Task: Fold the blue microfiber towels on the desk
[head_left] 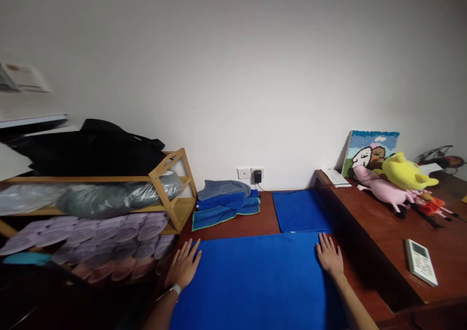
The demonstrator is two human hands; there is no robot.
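A large blue cloth (255, 281) lies spread flat on the reddish-brown table (233, 227). My left hand (185, 264), fingers stretched out, rests at the cloth's far left corner, partly on the bare wood. At the far right corner my right hand (329, 255) lies flat with its fingers apart, on the cloth's edge. Behind the spread cloth is a smaller blue cloth (304, 211), flat and close to the wall. Left of it sits a loose pile of crumpled cloths (226, 206), grey on top and blue with a green edge below.
A wooden rack (173, 189) at the left holds plastic-wrapped items and several lilac slippers (105, 230), with a black bag (98, 147) on top. On the raised surface at the right lie plush toys (386, 189) and a white remote (421, 262). A black plug (258, 176) sits in the wall socket.
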